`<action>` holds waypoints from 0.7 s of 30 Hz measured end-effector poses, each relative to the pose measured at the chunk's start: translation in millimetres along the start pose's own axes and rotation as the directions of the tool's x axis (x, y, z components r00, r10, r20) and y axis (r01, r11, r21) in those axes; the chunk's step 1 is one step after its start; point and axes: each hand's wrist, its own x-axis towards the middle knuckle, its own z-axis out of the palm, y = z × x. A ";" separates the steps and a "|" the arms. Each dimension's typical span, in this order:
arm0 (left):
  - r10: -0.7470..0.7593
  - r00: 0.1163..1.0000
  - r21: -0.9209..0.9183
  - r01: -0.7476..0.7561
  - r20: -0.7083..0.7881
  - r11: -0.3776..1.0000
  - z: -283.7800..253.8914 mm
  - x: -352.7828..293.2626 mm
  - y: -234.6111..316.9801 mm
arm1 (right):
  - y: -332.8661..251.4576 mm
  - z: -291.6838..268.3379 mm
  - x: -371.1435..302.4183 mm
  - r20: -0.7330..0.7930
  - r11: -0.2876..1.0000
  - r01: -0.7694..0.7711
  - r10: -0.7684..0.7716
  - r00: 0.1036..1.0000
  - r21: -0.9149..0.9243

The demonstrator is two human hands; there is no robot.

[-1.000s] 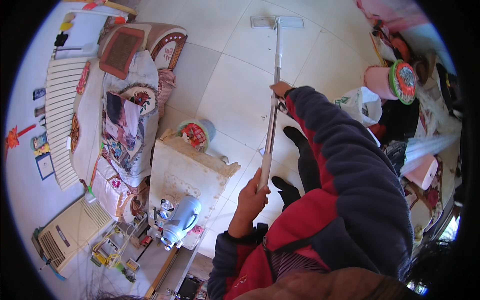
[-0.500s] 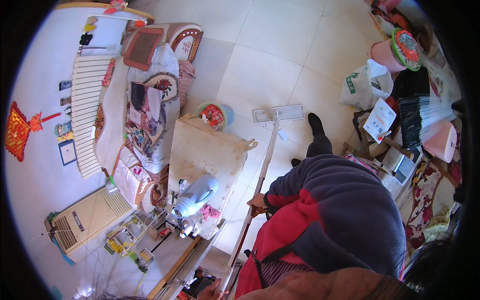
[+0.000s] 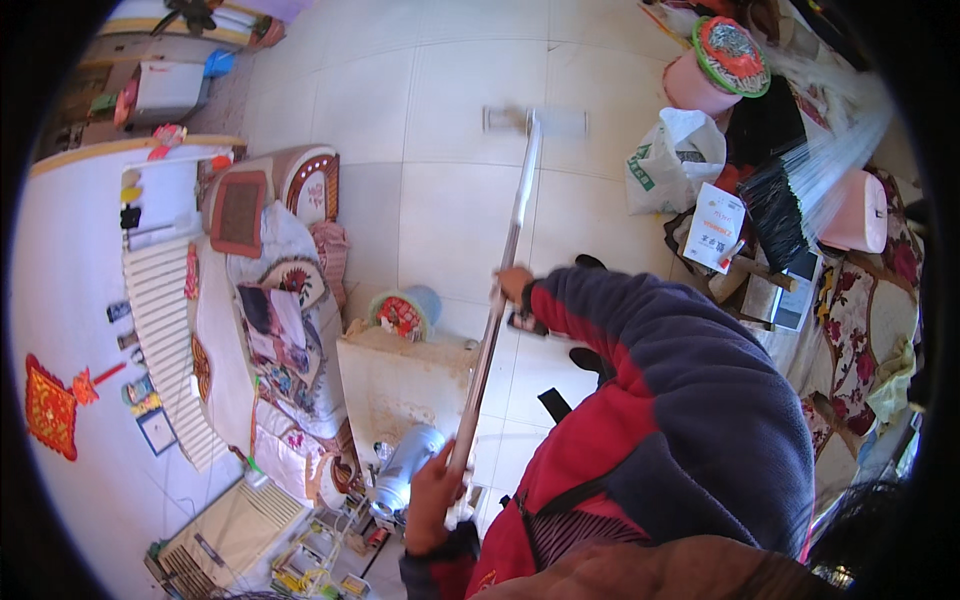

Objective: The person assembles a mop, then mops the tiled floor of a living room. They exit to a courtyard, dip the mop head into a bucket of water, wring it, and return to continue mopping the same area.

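Now that the mop head (image 3: 565,123) is farther out, left of the white bag (image 3: 675,165), the stroke likely covers farther floor (image 3: 450,230); left hand (image 3: 432,497), right hand (image 3: 515,285): fingers wrapped closed round the pole (image 3: 489,340).

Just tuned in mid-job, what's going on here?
A person is holding a long-handled flat mop with both hands. The left hand grips near the pole's upper end; the right hand holds it farther down. The rectangular mop head is stretched out ahead over the pale floor tiles, looking blurred. A cloth-covered table stands left of the pole, and a white plastic bag is to the mop head's right.
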 end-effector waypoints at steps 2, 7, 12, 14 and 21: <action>0.053 0.998 -0.014 -0.052 0.044 0.999 24.8 64.0 67.0 | -62.2 -54.4 42.8 -0.118 0.967 -0.040 0.071 0.990 0.250; 0.299 0.935 0.000 -0.305 0.190 0.952 93.0 184.5 215.7 | -217.2 -147.7 60.7 -0.325 0.960 0.012 0.084 0.942 0.281; 0.259 0.938 -0.073 -0.249 0.228 0.966 143.3 199.8 224.8 | -236.3 -203.0 51.9 -0.439 0.997 -0.058 0.073 0.896 0.048; 0.288 0.930 -0.051 -0.283 0.229 0.958 145.4 184.3 187.9 | -211.6 -212.8 47.0 -0.072 0.417 0.038 -0.244 0.967 -0.908; 0.247 0.956 0.050 -0.258 0.160 0.965 97.9 113.3 13.6 | -69.4 -103.7 -24.7 -0.048 0.284 0.029 -0.262 0.964 -0.958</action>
